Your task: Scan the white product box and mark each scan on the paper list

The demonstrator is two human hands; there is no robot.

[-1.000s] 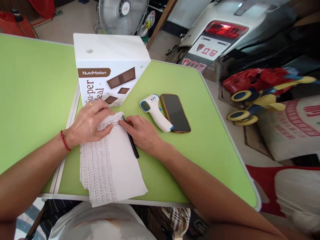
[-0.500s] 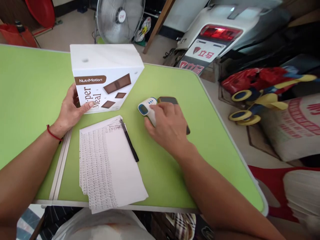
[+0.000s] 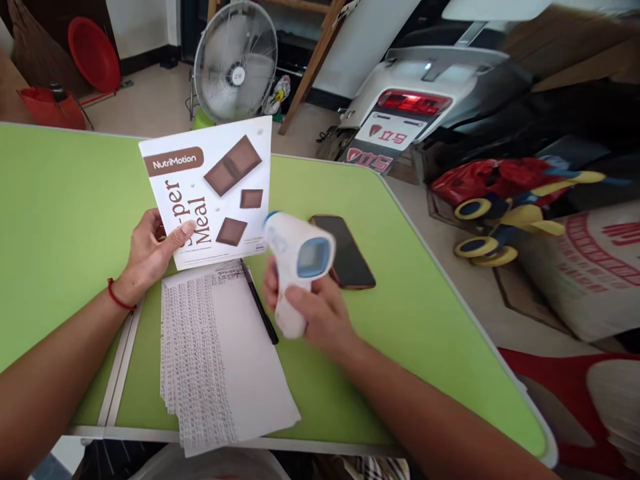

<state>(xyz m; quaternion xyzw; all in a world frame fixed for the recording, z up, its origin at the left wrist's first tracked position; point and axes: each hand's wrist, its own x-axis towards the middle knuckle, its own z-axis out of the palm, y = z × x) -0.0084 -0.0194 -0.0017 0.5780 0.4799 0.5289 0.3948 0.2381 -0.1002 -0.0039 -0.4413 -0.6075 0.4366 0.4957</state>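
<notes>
My left hand [image 3: 155, 250] grips the lower left edge of a white NutriMotion box [image 3: 235, 223], thumb on its printed front. That front, with pictures of brown chocolate pieces, is tilted toward me. Wrapped around the handle of a white and blue infrared thermometer [image 3: 295, 243], my right hand [image 3: 313, 307] holds it above the table, its small screen facing me. Just behind it lies a dark phone [image 3: 345, 250]. Closer to me are handwritten sheets [image 3: 240, 360] in a stack, and a black pen [image 3: 260, 303] rests along their right side.
The green folding table [image 3: 400, 360] has a metal seam at left. Beyond it stand a floor fan [image 3: 235, 63], a red basin [image 3: 94, 53] and a white scooter [image 3: 415, 73]. On the right are a printed sack [image 3: 595, 260] and a blue-yellow wheeled item [image 3: 500, 227].
My right hand has lifted the thermometer off the table beside the phone and turned it upright. The box has tipped so its front faces me more squarely. The view has shifted slightly.
</notes>
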